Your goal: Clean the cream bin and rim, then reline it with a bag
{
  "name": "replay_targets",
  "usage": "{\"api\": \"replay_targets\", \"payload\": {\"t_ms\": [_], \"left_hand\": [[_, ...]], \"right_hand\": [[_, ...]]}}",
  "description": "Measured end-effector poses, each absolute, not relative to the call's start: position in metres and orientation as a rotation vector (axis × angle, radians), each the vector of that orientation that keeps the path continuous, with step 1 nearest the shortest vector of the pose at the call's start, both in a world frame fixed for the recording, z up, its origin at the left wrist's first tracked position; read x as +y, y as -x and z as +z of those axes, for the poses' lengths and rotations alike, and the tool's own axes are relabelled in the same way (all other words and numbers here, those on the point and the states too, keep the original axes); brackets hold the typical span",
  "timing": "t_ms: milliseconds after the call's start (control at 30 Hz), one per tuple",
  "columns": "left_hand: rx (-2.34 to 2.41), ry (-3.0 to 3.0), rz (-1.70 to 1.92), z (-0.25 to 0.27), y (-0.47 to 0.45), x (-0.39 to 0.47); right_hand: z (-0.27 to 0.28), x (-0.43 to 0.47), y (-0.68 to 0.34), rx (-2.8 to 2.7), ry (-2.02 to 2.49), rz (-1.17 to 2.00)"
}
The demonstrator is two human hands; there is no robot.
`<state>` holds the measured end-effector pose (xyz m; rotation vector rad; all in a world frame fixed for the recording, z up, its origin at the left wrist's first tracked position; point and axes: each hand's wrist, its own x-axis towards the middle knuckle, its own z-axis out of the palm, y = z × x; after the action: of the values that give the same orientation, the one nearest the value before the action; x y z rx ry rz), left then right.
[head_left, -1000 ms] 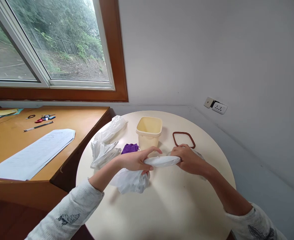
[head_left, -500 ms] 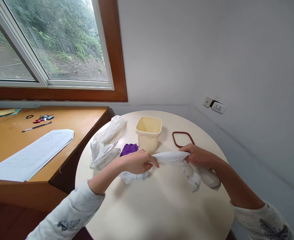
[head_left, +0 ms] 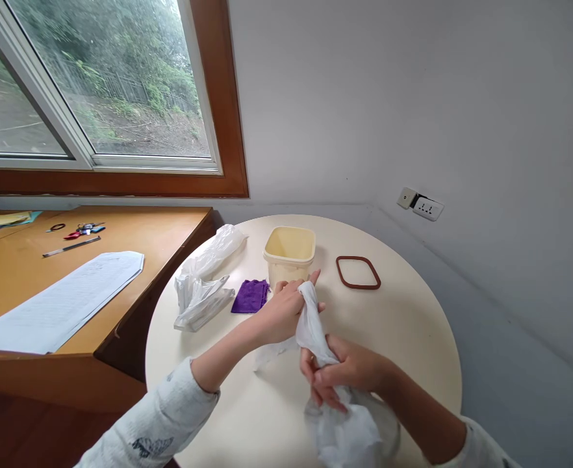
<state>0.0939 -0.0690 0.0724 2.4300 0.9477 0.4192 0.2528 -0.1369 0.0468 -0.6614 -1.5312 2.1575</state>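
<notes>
A white plastic bag (head_left: 347,432) is twisted into a strip between my hands. My left hand (head_left: 284,312) is closed on its upper end, where the strip wraps over the fingers; a loose end hangs beneath this hand. Lower and to the right, my right hand (head_left: 347,367) grips the strip, with the rest of the bag bunched below it. Just beyond my left hand stands a pale yellow plastic tub (head_left: 289,260), open at the top and partly hidden by the fingers. A folded purple cloth (head_left: 250,296) lies left of the tub.
More crumpled white plastic bags (head_left: 201,279) lie on the left of the round table (head_left: 413,338). A brown rounded-square ring (head_left: 358,286) lies right of the tub. On the adjoining wooden desk (head_left: 169,227) are papers (head_left: 72,299), a pen (head_left: 71,247) and keys (head_left: 86,230).
My right hand has moved left and toward me with the bag. The strip, level before, now slants down from my left hand, which has shifted slightly up and right, uncovering the purple cloth.
</notes>
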Motion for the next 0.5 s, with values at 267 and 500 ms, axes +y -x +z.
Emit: {"api": "replay_targets", "payload": {"t_ms": [267, 500], "left_hand": [[0.738, -2.044, 0.603, 0.076, -0.108, -0.077], [0.453, -1.748, 0.694, 0.076, -0.099, -0.083]], "right_hand": [[0.018, -0.144, -0.194, -1.239, 0.478, 2.234], [-0.003, -0.131, -0.168, -1.052, 0.676, 2.155]]}}
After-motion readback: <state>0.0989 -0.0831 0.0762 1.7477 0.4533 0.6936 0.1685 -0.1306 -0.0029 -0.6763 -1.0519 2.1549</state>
